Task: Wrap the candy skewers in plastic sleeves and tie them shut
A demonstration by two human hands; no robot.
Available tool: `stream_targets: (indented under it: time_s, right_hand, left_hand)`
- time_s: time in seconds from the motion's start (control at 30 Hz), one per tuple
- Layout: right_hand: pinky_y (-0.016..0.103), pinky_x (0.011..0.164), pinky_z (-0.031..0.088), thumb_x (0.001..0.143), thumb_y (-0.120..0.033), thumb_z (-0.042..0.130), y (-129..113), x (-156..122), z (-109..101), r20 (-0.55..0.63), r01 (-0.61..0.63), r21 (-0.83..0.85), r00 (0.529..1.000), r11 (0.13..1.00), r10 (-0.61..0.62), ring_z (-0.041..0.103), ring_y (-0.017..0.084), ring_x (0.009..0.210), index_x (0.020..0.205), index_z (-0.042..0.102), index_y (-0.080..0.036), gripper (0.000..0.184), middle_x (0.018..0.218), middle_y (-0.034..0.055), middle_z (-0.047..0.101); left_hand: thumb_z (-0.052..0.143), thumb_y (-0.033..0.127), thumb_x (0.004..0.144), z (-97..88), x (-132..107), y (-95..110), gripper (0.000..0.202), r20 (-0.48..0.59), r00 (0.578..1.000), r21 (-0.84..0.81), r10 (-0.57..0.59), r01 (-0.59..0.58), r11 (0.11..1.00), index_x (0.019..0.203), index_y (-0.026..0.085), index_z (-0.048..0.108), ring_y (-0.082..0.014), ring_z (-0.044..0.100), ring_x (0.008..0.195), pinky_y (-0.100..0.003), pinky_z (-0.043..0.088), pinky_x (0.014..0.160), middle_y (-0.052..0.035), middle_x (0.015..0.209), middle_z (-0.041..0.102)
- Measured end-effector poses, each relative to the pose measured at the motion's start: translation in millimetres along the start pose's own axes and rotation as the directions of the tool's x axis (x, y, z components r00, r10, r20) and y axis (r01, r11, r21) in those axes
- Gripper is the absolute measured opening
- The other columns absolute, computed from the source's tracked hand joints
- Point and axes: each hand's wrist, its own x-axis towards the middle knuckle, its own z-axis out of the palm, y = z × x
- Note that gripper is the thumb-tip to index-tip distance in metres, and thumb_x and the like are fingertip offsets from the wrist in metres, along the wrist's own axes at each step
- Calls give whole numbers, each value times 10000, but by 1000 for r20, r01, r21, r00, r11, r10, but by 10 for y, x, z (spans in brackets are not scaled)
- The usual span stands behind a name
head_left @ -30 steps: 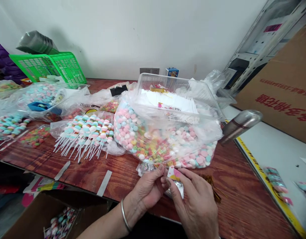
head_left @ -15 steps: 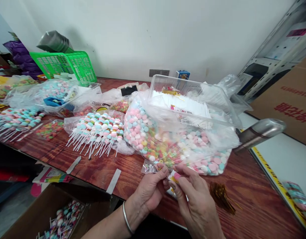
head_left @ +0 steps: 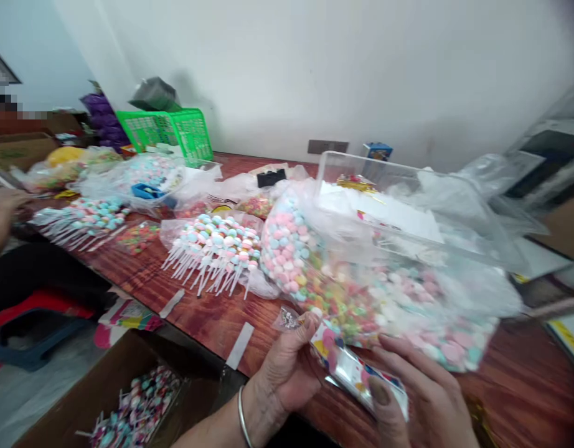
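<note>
One co-worker's hand (head_left: 2, 218) is cut off by the left edge; its finger state cannot be told. Next to it, stick sweets (head_left: 100, 218) are piled on the red-brown table (head_left: 207, 317), with a small bag of candy rings (head_left: 138, 238) laid just beside. Below the table's edge, more stick sweets are held in a cardboard box (head_left: 76, 398). Farther right, a second pile (head_left: 221, 239) is spread with its white sticks pointed toward the near edge.

A bangle (head_left: 243, 417) is worn on the left wrist. By the thumb and forefinger of the left hand (head_left: 291, 367), pressed together, the left end of a printed packet (head_left: 350, 370) is pinched; it is slanted down to the right, in front of a large bag of sweets (head_left: 287, 255). Its right end is overlapped by the thumb of the right hand (head_left: 422, 386), whose fingers are stretched out; whether it is gripped there cannot be told.
</note>
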Motion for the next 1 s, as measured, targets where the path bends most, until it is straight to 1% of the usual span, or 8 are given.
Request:
stream_targets:
  time_s: [0.07,0.17,0.27,0.37,0.47,0.57,0.77,1.0]
  right_hand:
    - [395,919,483,894,-268,551,-23,89,182,33,-101,91,995,991,98,620,241,1035,1112,614,-217,232,1114,89,643]
    - [331,841,519,880,-317,557,-194,303,651,306,-267,291,936,919,175,643,221,989,1080,645,-241,231,1072,56,685]
    - [304,826,521,858,-351,572,-483,529,1263,631,-561,471,754,681,185,648,210,979,1020,679,-236,225,1046,45,708]
    - [270,711,533,795,-370,663,-730,707,1894,780,-822,448,551,351,297,660,179,812,885,667,-194,198,871,35,713]
    - [245,498,499,873,-364,576,-862,842,2412,827,-893,397,449,213,339,622,130,559,849,595,-172,194,734,16,675]
    - [253,545,521,927,-328,540,-899,941,2694,847,-920,379,389,103,361,618,109,594,920,596,-139,197,777,18,657]
    - [187,463,442,909,-389,531,-737,988,2469,784,-874,485,446,22,431,513,66,461,942,578,-163,233,612,-66,543]
    - [179,440,380,705,-500,728,-211,801,1406,715,-817,564,557,122,422,470,69,459,846,645,-161,376,574,-59,524]
  left_hand:
    - [751,202,748,60,-149,210,258,92,990,17,109,-111,994,667,137,514,-47,438,517,-157,354,471,37,619,464]
    - [747,170,744,80,-435,571,276,156,945,-14,287,-288,957,660,143,485,-36,399,489,-156,346,463,50,608,423]
    - [731,161,759,18,-709,888,250,177,875,-66,450,-445,893,680,145,494,-31,396,485,-161,355,474,56,609,414]
    - [695,142,789,-72,-885,1099,201,164,821,-90,547,-540,837,712,149,509,-38,423,511,-171,362,492,49,630,434]
    - [693,123,785,-155,-945,1197,191,140,797,-96,587,-579,810,734,152,511,-41,427,524,-176,359,501,47,645,442]
    - [695,145,792,-220,-912,1216,191,94,804,-111,587,-578,809,740,151,511,-41,424,533,-175,354,504,43,659,444]
    - [689,151,803,-261,-701,1161,166,41,847,-130,529,-521,844,747,142,533,-42,415,533,-176,350,504,42,655,436]
    - [679,139,811,-158,-362,995,135,58,902,-128,427,-418,900,768,137,551,-40,426,537,-172,356,502,42,659,453]
